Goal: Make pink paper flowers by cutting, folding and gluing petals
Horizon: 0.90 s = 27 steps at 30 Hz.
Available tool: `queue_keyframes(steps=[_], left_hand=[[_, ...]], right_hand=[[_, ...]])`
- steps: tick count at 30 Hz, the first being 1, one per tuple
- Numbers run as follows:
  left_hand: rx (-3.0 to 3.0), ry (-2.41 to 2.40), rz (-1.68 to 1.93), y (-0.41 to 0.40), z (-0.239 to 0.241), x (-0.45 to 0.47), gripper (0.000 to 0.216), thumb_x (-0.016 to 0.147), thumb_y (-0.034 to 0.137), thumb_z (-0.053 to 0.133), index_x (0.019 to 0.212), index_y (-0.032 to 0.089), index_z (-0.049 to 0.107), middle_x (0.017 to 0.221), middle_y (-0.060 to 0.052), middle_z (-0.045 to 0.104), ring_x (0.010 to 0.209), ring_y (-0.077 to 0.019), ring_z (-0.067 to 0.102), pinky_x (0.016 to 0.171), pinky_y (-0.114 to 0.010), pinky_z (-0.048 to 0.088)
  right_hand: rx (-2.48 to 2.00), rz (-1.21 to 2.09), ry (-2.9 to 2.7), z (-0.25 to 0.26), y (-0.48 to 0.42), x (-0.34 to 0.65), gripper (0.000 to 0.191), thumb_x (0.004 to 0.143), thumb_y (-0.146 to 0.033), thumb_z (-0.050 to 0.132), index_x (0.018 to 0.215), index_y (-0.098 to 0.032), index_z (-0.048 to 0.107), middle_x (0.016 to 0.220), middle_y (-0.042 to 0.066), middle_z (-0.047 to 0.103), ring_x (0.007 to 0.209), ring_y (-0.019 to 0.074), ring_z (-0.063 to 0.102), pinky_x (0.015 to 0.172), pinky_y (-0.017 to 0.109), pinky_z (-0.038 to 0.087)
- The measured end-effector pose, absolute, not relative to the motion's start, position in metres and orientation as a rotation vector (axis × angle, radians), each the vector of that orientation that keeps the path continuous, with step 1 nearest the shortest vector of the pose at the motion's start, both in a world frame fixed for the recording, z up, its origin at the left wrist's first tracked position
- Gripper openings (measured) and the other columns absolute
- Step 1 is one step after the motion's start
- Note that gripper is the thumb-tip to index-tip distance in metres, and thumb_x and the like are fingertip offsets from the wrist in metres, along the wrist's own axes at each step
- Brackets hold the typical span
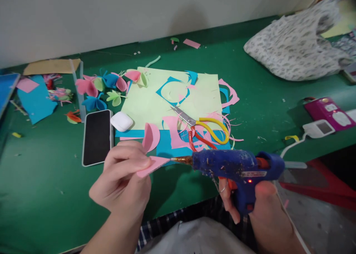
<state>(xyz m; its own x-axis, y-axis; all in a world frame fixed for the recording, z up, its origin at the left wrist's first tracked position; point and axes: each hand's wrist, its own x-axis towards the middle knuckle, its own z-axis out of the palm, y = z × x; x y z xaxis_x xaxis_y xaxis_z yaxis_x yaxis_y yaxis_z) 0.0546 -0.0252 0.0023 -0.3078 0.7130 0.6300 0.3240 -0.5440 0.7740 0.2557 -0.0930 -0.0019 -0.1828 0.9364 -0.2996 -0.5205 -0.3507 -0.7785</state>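
Observation:
Between the thumb and fingers of my left hand [125,176] is a folded pink paper piece [155,164]. My right hand [264,202] grips a blue hot glue gun [225,163] by its handle, where a small red light glows. The gun's metal nozzle meets the right tip of the folded piece. Just above my left fingers a pink folded paper petal [151,137] shows; whether my fingers hold it too I cannot tell. Beyond the nozzle, scissors [191,122] with one yellow and one red handle lie partly open on paper scraps.
Pale green sheets [144,105] and blue paper lie under pink cut-offs [175,133]. Leftward are a phone [98,137], a white earbud case [121,121] and several folded paper flowers [94,102]. A patterned cloth bag [292,39] and a magenta power box [329,113] with a plugged-in cable sit right.

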Motion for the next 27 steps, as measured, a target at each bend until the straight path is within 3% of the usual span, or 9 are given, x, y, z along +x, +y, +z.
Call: queue_keyframes(steps=[5,10,15,18,22,27], left_hand=[[1.673,1.33,1.906,-0.025,0.003,0.055,0.011,0.078,0.029,0.06,0.068,0.029,0.063,0.061,0.001,0.049,0.057,-0.0153,0.048,0.048,-0.046,0.037],[1.608,1.32,1.869,-0.026,0.007,0.059,0.015,0.08,0.02,0.054,0.07,0.028,0.063,0.062,0.0,0.049,0.06,-0.0159,0.049,0.054,-0.047,0.035],[1.628,1.183,1.878,-0.021,0.001,0.052,0.007,0.075,0.02,0.064,0.075,0.026,0.067,0.06,0.0,0.055,0.059,-0.0156,0.052,0.056,-0.043,0.039],[1.662,1.065,1.831,-0.019,-0.004,0.045,0.016,0.069,0.013,0.07,0.079,0.025,0.07,0.06,0.002,0.057,0.056,-0.014,0.052,0.054,-0.037,0.041],[1.565,0.99,1.748,-0.019,-0.006,0.044,0.023,0.071,0.005,0.065,0.083,0.024,0.071,0.064,0.001,0.06,0.06,-0.0137,0.053,0.061,-0.036,0.044],[1.492,1.031,1.705,-0.022,-0.007,0.052,0.015,0.075,0.009,0.065,0.081,0.022,0.071,0.065,0.001,0.064,0.064,-0.0136,0.056,0.069,-0.034,0.047]], right_hand=[[-0.994,1.759,-0.558,-0.003,-0.094,0.254,0.046,0.068,-0.064,0.061,0.074,-0.019,0.068,0.063,0.003,0.06,0.036,0.0085,0.049,0.027,0.016,0.035],[-0.904,1.817,-0.605,-0.003,-0.09,0.257,0.052,0.068,-0.067,0.059,0.074,-0.016,0.07,0.058,0.003,0.059,0.031,0.0068,0.045,0.028,0.016,0.034],[-0.918,1.881,-0.505,-0.004,-0.09,0.258,0.062,0.057,-0.075,0.061,0.072,-0.015,0.069,0.052,0.003,0.057,0.027,0.0077,0.043,0.026,0.017,0.031],[-0.927,1.888,-0.54,-0.007,-0.09,0.259,0.059,0.061,-0.073,0.059,0.071,-0.015,0.066,0.05,0.003,0.056,0.029,0.0094,0.045,0.026,0.018,0.032],[-0.95,1.778,-0.627,-0.004,-0.088,0.257,0.057,0.066,-0.074,0.053,0.073,-0.019,0.064,0.058,0.003,0.062,0.029,0.0107,0.05,0.026,0.019,0.034],[-1.266,1.559,-0.677,0.013,-0.087,0.249,0.066,0.061,-0.083,0.044,0.067,-0.02,0.066,0.041,-0.001,0.053,0.026,0.0096,0.041,0.028,0.021,0.03]])
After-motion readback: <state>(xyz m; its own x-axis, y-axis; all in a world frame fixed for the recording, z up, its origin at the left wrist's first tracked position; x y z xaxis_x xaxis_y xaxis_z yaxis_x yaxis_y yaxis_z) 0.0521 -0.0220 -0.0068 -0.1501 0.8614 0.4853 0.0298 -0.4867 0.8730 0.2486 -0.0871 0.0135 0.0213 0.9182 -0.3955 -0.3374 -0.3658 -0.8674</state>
